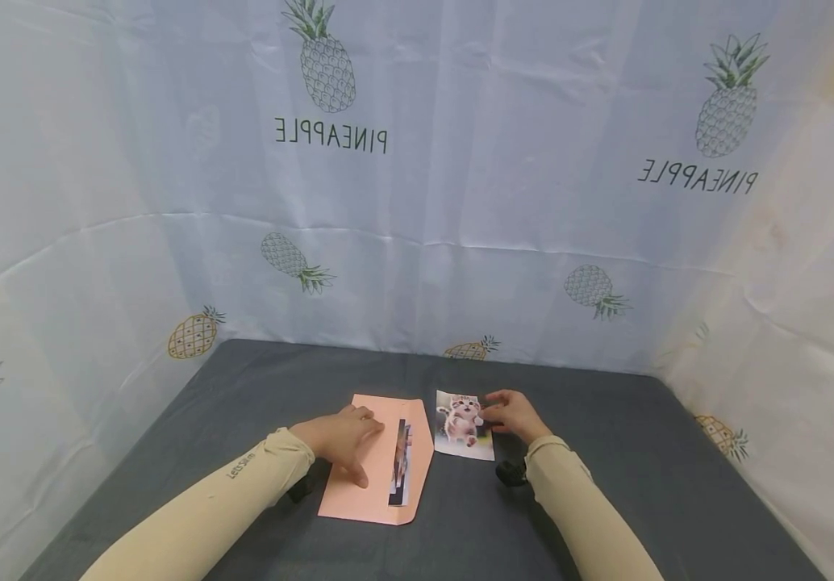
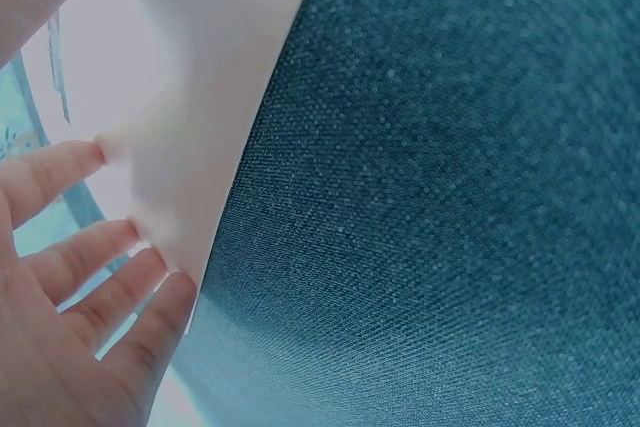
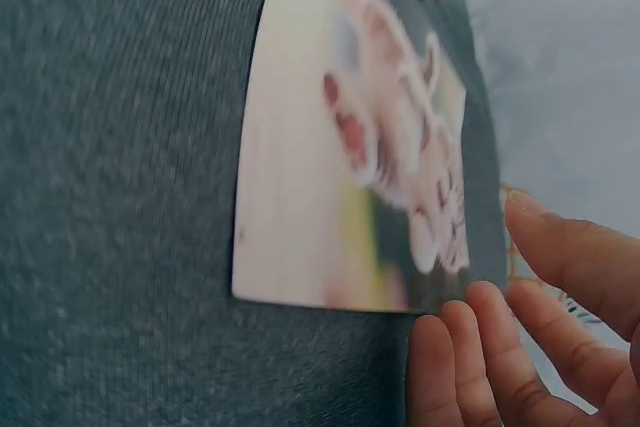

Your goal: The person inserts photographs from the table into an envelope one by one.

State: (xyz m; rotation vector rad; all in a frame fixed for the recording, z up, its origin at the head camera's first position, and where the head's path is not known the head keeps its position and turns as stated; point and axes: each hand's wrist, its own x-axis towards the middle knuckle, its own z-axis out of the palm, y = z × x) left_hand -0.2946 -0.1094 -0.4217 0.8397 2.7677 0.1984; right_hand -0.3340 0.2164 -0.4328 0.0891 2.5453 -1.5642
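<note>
A salmon-pink envelope (image 1: 366, 500) lies on the dark cloth with its flap open to the right. Several photo prints (image 1: 402, 468) show through its opening, mostly hidden inside. My left hand (image 1: 347, 440) rests on the envelope with fingers spread; in the left wrist view its fingertips touch the envelope (image 2: 190, 77) near one edge. To the right lies a kitten photo (image 1: 460, 428), picture side up. At the photo's right edge is my right hand (image 1: 514, 414), fingers loosely bent. The right wrist view shows its fingertips by the kitten photo (image 3: 300, 147), the thumb apart from it.
A dark cloth (image 1: 591, 484) covers the table. White curtains (image 1: 460, 186) printed with pineapples hang behind it and along both sides. A small black device (image 1: 511, 474) sits at the right wrist.
</note>
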